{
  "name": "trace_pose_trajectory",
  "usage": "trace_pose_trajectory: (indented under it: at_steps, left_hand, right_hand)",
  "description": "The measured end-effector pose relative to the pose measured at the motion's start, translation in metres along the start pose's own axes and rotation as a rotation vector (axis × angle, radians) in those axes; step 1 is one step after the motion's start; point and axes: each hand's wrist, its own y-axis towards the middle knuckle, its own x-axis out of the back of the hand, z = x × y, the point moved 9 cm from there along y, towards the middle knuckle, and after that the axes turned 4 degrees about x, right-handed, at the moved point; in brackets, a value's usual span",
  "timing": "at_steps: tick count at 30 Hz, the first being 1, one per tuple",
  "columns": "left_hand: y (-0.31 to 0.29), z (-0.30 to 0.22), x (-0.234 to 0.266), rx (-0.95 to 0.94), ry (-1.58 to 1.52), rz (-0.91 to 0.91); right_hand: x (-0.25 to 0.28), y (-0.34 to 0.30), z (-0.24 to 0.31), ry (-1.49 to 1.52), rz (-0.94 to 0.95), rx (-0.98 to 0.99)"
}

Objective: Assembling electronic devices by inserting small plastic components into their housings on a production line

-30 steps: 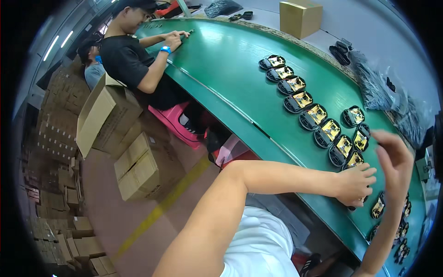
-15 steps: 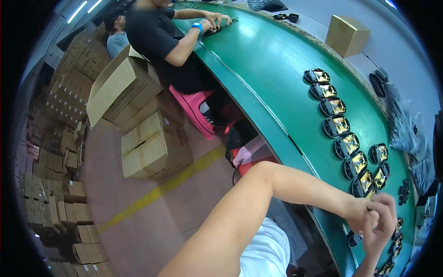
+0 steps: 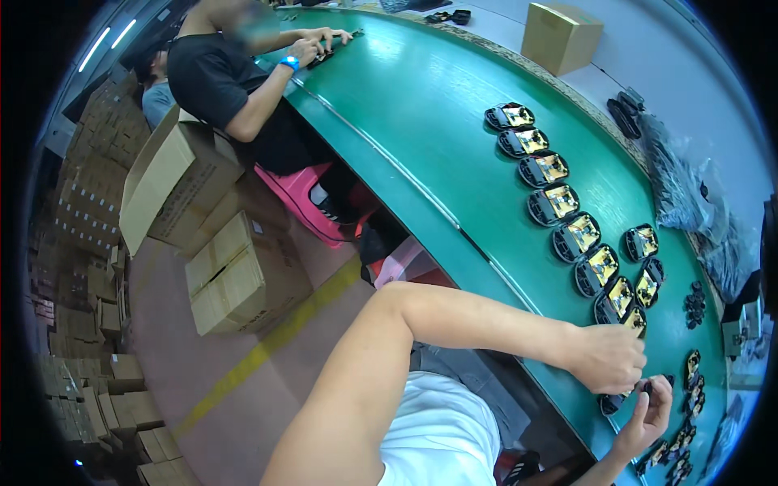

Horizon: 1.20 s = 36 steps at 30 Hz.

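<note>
My left hand (image 3: 608, 358) hangs over the near end of a row of black oval housings with gold-coloured insides. Its fingers are curled closed, and whatever they hold is hidden. Just beside it, my right hand (image 3: 647, 415) is pinched around a small black part (image 3: 646, 387), whose exact kind I cannot make out. A housing (image 3: 619, 300) lies directly beyond my left hand. Another housing (image 3: 612, 402) rests partly hidden below my left hand, close to the table's near edge.
The green table (image 3: 421, 105) curves away to the far left, where a co-worker's hands (image 3: 316, 47) handle a dark part. Small black parts (image 3: 694, 304) and plastic bags (image 3: 689, 182) lie to the right. Cardboard boxes (image 3: 243, 275) stand on the floor, left.
My hands have separated slightly from their overlapping position. The black part now shows in my right hand. The whole view has shifted, moving the table and housings leftward in the picture.
</note>
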Motion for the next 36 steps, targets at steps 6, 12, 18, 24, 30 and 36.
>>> trace_pose_trajectory:
  at_steps: [6, 12, 18, 24, 30, 36]
  left_hand:
    - [-0.004, -0.01, 0.0, 0.019, 0.036, 0.089]
    - [-0.002, -0.022, 0.008, -0.022, 0.019, 0.027]
    - [0.001, 0.012, 0.049, 0.171, -0.053, 0.072]
    - [0.012, 0.03, 0.022, 0.162, -0.127, 0.396]
    - [0.01, 0.011, -0.028, 0.106, 0.093, 0.488]
    - [0.018, 0.019, -0.058, 0.128, 0.025, 0.563]
  right_hand:
    - [-0.021, -0.01, 0.004, 0.029, -0.079, -0.048]
    - [-0.01, -0.032, 0.02, -0.036, -0.129, 0.022]
    - [-0.022, -0.031, 0.062, 0.047, -0.085, 0.118]
    - [0.024, -0.044, 0.021, 0.131, -0.355, -0.116]
    - [0.032, -0.031, 0.007, -0.013, -0.289, -0.136]
    - [0.026, -0.007, -0.01, -0.02, -0.239, -0.202]
